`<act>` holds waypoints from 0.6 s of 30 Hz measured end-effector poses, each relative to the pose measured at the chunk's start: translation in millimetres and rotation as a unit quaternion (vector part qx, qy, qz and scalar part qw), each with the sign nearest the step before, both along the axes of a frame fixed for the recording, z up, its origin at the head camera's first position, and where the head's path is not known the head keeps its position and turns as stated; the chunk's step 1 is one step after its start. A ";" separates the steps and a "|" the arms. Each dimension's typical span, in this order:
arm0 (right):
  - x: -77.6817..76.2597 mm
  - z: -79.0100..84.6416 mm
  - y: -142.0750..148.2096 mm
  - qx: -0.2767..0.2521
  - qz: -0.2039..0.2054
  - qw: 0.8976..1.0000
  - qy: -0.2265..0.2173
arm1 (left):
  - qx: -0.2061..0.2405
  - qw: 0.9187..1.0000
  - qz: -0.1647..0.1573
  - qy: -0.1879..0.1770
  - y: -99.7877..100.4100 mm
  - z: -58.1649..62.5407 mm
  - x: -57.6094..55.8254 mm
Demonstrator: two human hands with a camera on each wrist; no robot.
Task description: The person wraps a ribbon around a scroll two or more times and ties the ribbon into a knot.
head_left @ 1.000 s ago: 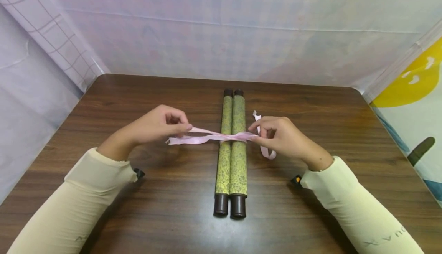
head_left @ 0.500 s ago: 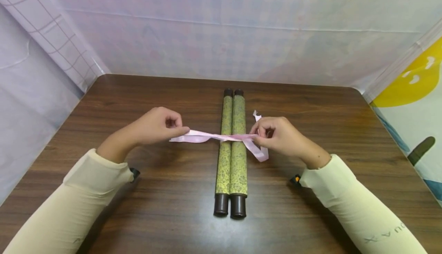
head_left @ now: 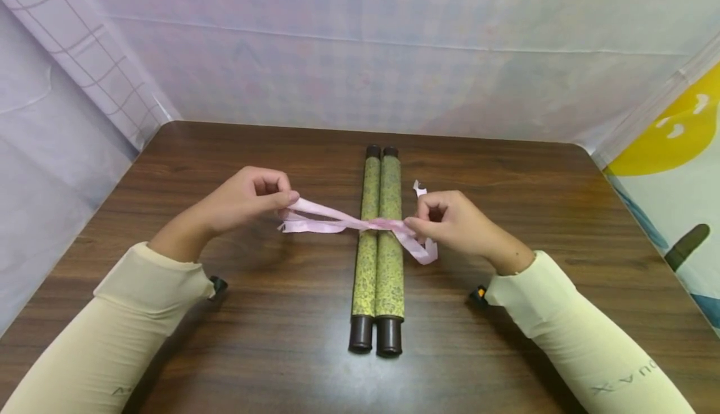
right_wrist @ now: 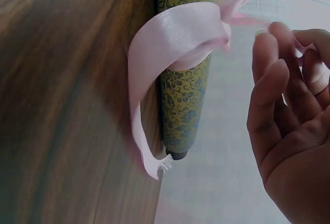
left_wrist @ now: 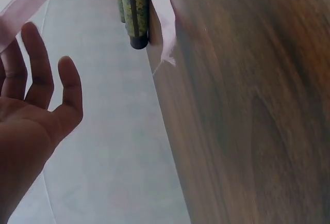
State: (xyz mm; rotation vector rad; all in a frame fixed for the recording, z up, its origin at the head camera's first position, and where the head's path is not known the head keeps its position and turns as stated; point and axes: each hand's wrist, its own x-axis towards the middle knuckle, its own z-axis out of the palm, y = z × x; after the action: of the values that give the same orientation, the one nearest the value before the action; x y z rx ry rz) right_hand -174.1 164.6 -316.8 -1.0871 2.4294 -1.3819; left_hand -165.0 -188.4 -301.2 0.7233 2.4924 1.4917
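Note:
A scroll [head_left: 389,276] lies lengthwise on the table as two parallel rolls in green-yellow patterned fabric with dark end caps. A pink ribbon [head_left: 323,212] crosses and wraps its middle. Left of the rolls, my left hand [head_left: 242,198] pinches one strand between thumb and fingers, raised above a second loose tail. To the right, my right hand [head_left: 457,223] pinches the ribbon close to the knot. In the right wrist view, a loop of ribbon [right_wrist: 170,33] hangs beside the roll and ends in a frayed tip. The left wrist view shows another frayed tail [left_wrist: 166,33].
The brown wood-grain table [head_left: 270,339] extends around the scroll. A pale patterned sheet [head_left: 360,51] hangs behind its far edge. White cloth [head_left: 45,145] covers the left side, and a printed cloth with a yellow shape [head_left: 669,132] hangs at the right.
My left hand has moved a little left and up, lifting its ribbon strand away from the loose tail. The right hand stays near the knot, and the scroll has hardly moved.

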 end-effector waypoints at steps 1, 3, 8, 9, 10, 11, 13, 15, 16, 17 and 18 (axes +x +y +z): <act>2.7 4.1 -0.8 0.006 -0.007 1.000 0.005 | -0.003 1.000 0.004 0.000 -0.3 0.1 -0.1; 8.1 12.5 -2.5 0.016 -0.019 1.000 0.012 | -0.009 1.000 0.012 -0.001 -1.4 0.0 -0.4; 6.9 10.3 -0.9 0.005 -0.032 0.999 0.036 | -0.057 0.998 0.039 0.003 -7.1 -0.8 -0.5; 5.8 8.8 -0.2 0.002 -0.030 0.999 0.044 | -0.073 0.996 0.046 0.008 -8.7 -1.2 -0.2; 4.6 7.3 0.7 0.001 -0.028 0.998 0.054 | -0.090 0.994 0.052 0.013 -10.5 -1.8 0.0; 2.1 4.1 2.2 -0.001 -0.026 0.998 0.058 | -0.105 0.993 0.056 0.017 -12.5 -2.7 0.1; -3.2 -2.5 5.4 0.009 -0.025 0.997 0.069 | -0.143 0.988 0.055 0.027 -16.6 -5.4 0.1; -8.1 -8.9 9.3 0.034 -0.022 0.996 0.078 | -0.182 0.981 0.046 0.039 -20.9 -8.5 -0.3; -10.3 -11.8 11.3 0.052 -0.021 0.995 0.081 | -0.198 0.978 0.038 0.044 -23.0 -10.1 -0.5; -12.4 -14.4 13.0 0.071 -0.018 0.994 0.080 | -0.214 0.975 0.030 0.051 -25.0 -11.9 -0.7; -13.1 -15.3 14.3 0.093 -0.013 0.992 0.084 | -0.227 0.972 0.022 0.059 -26.8 -13.5 -0.7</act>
State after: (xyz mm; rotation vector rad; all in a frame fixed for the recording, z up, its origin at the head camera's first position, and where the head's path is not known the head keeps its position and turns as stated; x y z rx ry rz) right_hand -187.2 178.9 -332.1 -1.1715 2.6349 -1.0838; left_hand -165.7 -215.2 -314.6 0.6895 2.8016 0.8498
